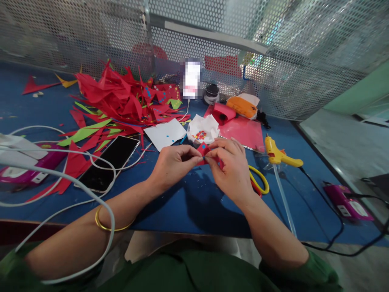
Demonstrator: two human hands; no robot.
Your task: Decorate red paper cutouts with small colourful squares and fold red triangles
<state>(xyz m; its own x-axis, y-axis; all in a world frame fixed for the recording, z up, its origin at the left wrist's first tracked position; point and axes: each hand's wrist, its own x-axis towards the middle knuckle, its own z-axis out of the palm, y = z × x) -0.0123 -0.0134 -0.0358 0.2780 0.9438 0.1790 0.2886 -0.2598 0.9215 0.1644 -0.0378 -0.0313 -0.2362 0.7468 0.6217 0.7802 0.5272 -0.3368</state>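
Between my two hands is a small piece of red paper (pixel 201 151) with a blue square on its face, held above the blue table. My left hand (pixel 176 163) pinches its left edge between thumb and fingers. On the other side, my right hand (pixel 228 165) has thumb and index finger closed on the paper, and its palm hides part of it. Just beyond stands a white paper-lined bowl (pixel 194 129) with small red, orange and blue bits inside. To its left lies a white sheet (pixel 161 137) with a few tiny blue squares on it.
Red and green paper scraps (pixel 112 95) heap at the back left. A black-screened phone (pixel 111 164) lies among white cables at left. Yellow-handled scissors (pixel 261 178) and a yellow glue gun (pixel 276 153) rest at right. A lit phone (pixel 191 79) leans against the mesh panel (pixel 194 44).
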